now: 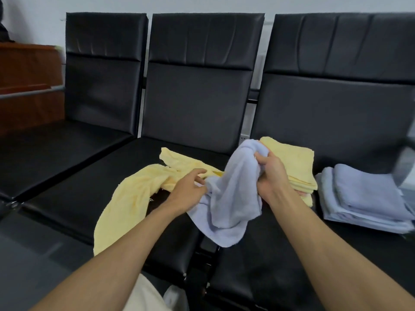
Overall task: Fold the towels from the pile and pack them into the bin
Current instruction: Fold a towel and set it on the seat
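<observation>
A crumpled light blue towel hangs above the middle seat, held by both hands. My right hand grips its bunched upper part. My left hand pinches its left edge. A loose yellow towel sprawls over the middle seat and droops off the front edge. Behind my right hand lies a stack of folded yellow towels. Further right sits a stack of folded light blue towels. No bin is clearly visible.
Three black padded chairs stand in a row against a white wall. A brown wooden cabinet with a metal rail stands at the left. A blurred dark and white object shows at the right edge.
</observation>
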`<action>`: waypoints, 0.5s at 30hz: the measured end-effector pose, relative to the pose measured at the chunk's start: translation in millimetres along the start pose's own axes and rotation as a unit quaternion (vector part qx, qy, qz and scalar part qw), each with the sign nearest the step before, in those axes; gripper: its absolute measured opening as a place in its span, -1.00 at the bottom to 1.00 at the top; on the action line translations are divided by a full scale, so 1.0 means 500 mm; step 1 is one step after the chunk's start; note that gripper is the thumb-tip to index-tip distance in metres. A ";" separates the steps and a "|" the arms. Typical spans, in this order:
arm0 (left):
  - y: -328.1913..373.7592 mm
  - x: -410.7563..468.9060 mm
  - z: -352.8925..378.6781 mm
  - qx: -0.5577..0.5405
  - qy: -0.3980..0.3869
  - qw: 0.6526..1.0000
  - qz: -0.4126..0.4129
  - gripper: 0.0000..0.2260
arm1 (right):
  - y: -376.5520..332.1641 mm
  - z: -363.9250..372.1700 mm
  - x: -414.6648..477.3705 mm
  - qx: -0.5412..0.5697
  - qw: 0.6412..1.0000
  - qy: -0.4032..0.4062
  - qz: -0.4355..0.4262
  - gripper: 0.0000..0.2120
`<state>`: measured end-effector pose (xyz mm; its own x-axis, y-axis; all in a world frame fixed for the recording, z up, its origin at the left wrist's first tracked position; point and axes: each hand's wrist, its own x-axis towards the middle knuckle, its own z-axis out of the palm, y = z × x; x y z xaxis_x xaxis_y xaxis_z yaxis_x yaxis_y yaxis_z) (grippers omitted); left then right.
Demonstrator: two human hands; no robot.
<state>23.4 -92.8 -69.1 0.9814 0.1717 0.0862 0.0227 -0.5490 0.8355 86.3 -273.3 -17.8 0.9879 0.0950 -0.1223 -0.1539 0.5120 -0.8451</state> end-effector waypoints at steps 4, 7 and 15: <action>0.070 -0.024 0.047 -0.026 -0.102 0.989 0.106 -0.46 | -0.051 -0.027 -0.024 -0.019 1.000 -0.015 -0.010 -0.74; 0.119 -0.026 0.067 -0.014 -0.040 0.987 0.157 -0.72 | -0.104 -0.046 -0.045 -0.041 0.997 -0.032 -0.051 -0.69; 0.340 -0.035 0.029 -0.171 0.100 0.948 0.248 -0.83 | -0.281 -0.086 -0.136 -0.038 0.967 -0.016 -0.253 -0.81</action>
<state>12.6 -201.2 63.7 0.7985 0.1310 0.5875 -0.5293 -0.3119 0.7890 41.4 -388.2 86.9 0.9350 -0.1242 0.3321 0.3521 0.4365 -0.8280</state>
